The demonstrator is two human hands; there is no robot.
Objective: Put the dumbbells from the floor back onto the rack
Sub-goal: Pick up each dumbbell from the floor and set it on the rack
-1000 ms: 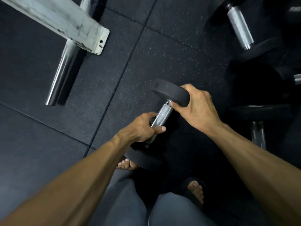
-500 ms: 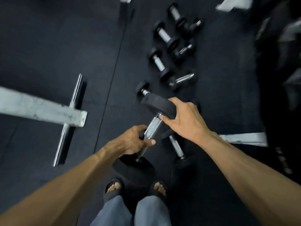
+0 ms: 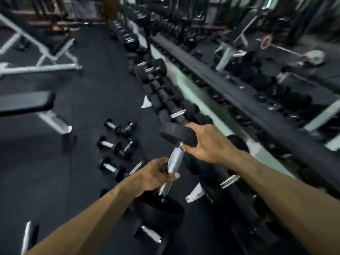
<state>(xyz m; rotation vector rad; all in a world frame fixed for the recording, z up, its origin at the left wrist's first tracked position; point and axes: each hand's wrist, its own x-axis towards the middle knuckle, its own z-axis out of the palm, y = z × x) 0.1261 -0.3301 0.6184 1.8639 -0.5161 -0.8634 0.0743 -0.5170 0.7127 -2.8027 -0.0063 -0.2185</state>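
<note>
I hold a large black dumbbell point(image 3: 175, 157) with a knurled steel handle, tilted, off the floor. My left hand point(image 3: 152, 176) grips the lower part of its handle. My right hand point(image 3: 207, 142) clasps the edge of its upper black head. Its lower head hangs near my left wrist. The long dumbbell rack point(image 3: 165, 94) runs along the right, loaded with black dumbbells. Several small dumbbells point(image 3: 110, 144) lie on the floor ahead to the left. Another dumbbell point(image 3: 150, 234) lies on the floor below the one I hold.
A padded bench point(image 3: 25, 103) with a white frame stands at the left, and an incline bench point(image 3: 46, 45) farther back. A mirror above the rack reflects the gym. Black rubber flooring point(image 3: 92, 80) stretches ahead between benches and rack.
The view has swung up from the floor to the rack and the room. The dumbbell has risen with both hands still on it.
</note>
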